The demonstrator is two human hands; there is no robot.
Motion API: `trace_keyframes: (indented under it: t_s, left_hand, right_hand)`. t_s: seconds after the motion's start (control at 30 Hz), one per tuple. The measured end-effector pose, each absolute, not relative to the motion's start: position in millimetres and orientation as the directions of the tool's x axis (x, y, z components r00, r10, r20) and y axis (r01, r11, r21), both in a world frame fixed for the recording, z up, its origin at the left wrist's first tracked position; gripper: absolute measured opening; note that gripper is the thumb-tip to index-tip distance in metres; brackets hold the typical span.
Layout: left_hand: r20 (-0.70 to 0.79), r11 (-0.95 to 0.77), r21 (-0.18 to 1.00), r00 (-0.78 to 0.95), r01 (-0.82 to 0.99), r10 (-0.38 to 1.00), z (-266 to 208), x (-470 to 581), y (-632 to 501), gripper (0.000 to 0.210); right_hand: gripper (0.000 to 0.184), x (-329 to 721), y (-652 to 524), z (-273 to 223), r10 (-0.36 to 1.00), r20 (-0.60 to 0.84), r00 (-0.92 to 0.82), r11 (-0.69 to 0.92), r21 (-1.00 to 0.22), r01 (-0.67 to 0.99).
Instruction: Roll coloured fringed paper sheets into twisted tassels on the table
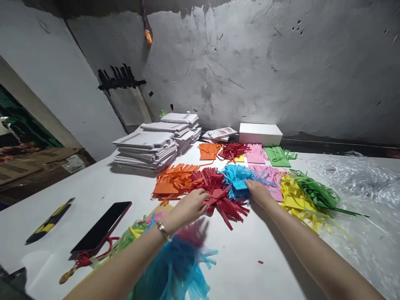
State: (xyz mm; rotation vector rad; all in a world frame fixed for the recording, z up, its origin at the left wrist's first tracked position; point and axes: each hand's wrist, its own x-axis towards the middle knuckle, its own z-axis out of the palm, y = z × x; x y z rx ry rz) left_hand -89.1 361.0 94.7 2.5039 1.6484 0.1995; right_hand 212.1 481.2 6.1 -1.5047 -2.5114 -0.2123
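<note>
In the head view, mid-frame, the left hand lies fingers spread on the red fringed paper pile, gripping nothing visibly. Just right, the right hand pinches the blue fringed paper directly beyond its fingertips on the worktop.

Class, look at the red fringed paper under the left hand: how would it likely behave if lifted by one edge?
The red fringe is probably floppy: its thin cut strips splay loosely across the table. It likely weighs little, being thin paper. Strips may snag the blue fringe overlapping it beside the left hand.
</note>
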Motion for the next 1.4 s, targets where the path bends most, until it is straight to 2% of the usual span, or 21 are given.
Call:
trace_keyframes:
  t_s: [0.2, 0.4, 0.5, 0.6, 0.73, 0.87, 0.93, 1.1, 1.27, 1.4]
  left_hand:
    - [-0.039, -0.350, 0.111, 0.356, 0.930, 0.934, 64, -86, 428, 0.017]
    - [-0.135, -0.309, 0.031, 0.310, 0.951, 0.941, 56, -95, 450, 0.027]
    - [-0.112, -0.308, 0.013, 0.307, 0.951, 0.945, 61, -99, 446, 0.024]
    - [-0.086, -0.336, 0.011, 0.336, 0.942, 0.938, 61, -99, 432, 0.023]
    - [-0.097, -0.399, 0.017, 0.398, 0.917, 0.912, 53, -95, 411, 0.035]
    - [-0.068, -0.438, 0.060, 0.442, 0.897, 0.895, 52, -102, 413, 0.018]
    - [-0.038, -0.467, 0.094, 0.472, 0.879, 0.881, 59, -108, 420, 0.016]
    - [0.135, -0.586, 0.155, 0.571, 0.795, 0.810, 96, -118, 420, 0.023]
    - [0.364, -0.645, 0.122, 0.571, 0.754, 0.736, 138, -122, 419, 0.028]
    - [0.532, -0.602, 0.072, 0.480, 0.795, 0.698, 168, -122, 440, 0.025]
  right_hand:
    - [0.045, 240, 480, 30, 0.879, 0.329, -0.345, 0.330, 0.101, 0.939]
    - [0.034, 224, 448, -9, 0.888, 0.187, -0.419, 0.396, 0.149, 0.906]
    - [0.034, 212, 446, -15, 0.892, 0.167, -0.420, 0.396, 0.157, 0.905]
    - [0.036, 198, 449, -11, 0.905, 0.154, -0.396, 0.374, 0.154, 0.915]
    - [0.032, 183, 446, -1, 0.929, 0.125, -0.349, 0.333, 0.131, 0.934]
    - [0.018, 168, 435, 21, 0.905, 0.140, -0.401, 0.398, 0.052, 0.916]
    - [0.017, 156, 430, 33, 0.852, 0.193, -0.486, 0.497, -0.009, 0.868]
    - [0.041, 120, 429, 57, 0.724, 0.341, -0.600, 0.661, -0.094, 0.745]
    - [0.020, 101, 452, 93, 0.702, 0.393, -0.594, 0.675, -0.104, 0.730]
    - [0.021, 92, 475, 145, 0.711, 0.486, -0.508, 0.603, -0.051, 0.796]
